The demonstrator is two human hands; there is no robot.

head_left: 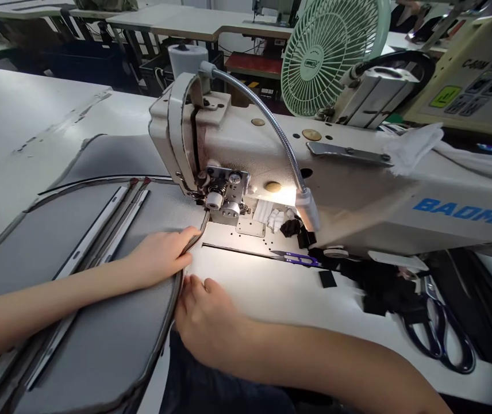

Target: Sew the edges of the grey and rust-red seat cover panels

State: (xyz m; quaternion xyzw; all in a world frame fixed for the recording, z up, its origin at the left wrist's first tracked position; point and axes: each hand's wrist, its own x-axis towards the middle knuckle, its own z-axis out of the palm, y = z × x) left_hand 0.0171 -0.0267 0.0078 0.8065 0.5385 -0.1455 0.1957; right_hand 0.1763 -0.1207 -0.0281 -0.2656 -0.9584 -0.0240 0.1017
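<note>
A large grey fabric panel [112, 322] with a dark piped edge lies on the table and runs under the sewing machine [272, 155]. My left hand [164, 256] rests on the panel near the needle, fingers closed and pinching the piped edge. My right hand [205, 319] sits at the panel's rim just in front of me, fingers curled down onto the edge. Two zipper strips [99, 230] cross the panel diagonally.
Purple thread snips [298, 259] lie on the lit table right of the needle. Black scraps [375, 287] and large scissors [444, 333] sit further right. A green fan [327, 52] stands behind the machine. A gooseneck lamp [306, 207] lights the needle area.
</note>
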